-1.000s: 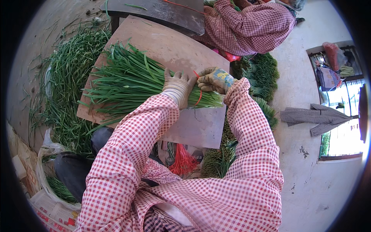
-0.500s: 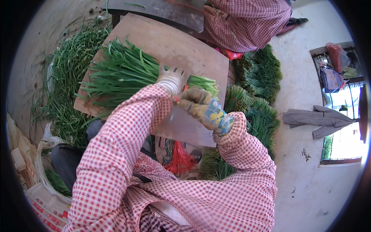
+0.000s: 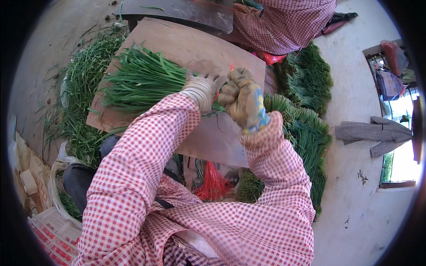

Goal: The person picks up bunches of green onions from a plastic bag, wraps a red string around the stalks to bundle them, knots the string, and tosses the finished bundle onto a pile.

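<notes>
Bunch of green stalks (image 3: 144, 80) on a flat board (image 3: 195, 42).
Bunch: nine o'clock of the left hand (image 3: 201, 90). Left hand: laid over it; finger closure cannot be told. Right hand (image 3: 242, 99): three o'clock of the left, curled closed on a red tie (image 3: 231, 67).

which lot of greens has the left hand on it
The bunch on the brown board, under the gloved left hand; the loose heap left of the board and the stacked bundles right of it lie away from that hand.
</notes>
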{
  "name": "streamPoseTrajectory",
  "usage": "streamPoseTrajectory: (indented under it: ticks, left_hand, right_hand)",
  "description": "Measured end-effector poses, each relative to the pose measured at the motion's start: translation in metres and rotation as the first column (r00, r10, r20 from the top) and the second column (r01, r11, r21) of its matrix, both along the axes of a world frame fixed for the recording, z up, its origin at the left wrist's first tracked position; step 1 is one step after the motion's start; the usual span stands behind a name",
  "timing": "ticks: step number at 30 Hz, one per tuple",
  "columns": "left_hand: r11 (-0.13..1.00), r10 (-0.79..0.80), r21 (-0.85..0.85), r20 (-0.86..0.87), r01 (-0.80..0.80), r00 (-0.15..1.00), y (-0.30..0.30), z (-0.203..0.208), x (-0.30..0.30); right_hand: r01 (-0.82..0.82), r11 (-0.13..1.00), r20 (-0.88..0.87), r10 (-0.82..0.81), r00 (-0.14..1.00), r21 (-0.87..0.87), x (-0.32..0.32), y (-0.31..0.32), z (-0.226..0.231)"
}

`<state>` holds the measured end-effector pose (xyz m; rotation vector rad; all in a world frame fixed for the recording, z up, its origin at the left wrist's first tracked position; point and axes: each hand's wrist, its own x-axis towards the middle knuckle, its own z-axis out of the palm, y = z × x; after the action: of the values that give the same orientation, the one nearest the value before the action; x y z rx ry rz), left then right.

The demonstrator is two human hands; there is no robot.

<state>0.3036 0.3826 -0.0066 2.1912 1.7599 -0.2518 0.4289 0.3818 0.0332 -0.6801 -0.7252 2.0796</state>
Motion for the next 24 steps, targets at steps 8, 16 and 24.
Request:
streamPoseTrajectory:
  ticks: [8, 16, 24]
  left_hand:
    - [0.995, 0.012, 0.103, -0.025, -0.01, 1.0, -0.002, -0.022, 0.005]
    - [0.985, 0.01, 0.171, -0.058, 0.0, 0.998, -0.012, -0.013, 0.006]
    - [0.992, 0.003, 0.126, -0.031, 0.001, 1.0, -0.017, -0.009, 0.01]
  right_hand:
    - [0.046, 0.998, 0.047, -0.048, 0.998, 0.039, 0.041, -0.159, -0.124]
    - [-0.589, 0.678, 0.796, 0.008, 0.605, 0.44, 0.061, -0.084, -0.005]
    - [-0.771, 0.473, 0.819, -0.563, 0.109, 0.427, 0.061, 0.036, -0.028]
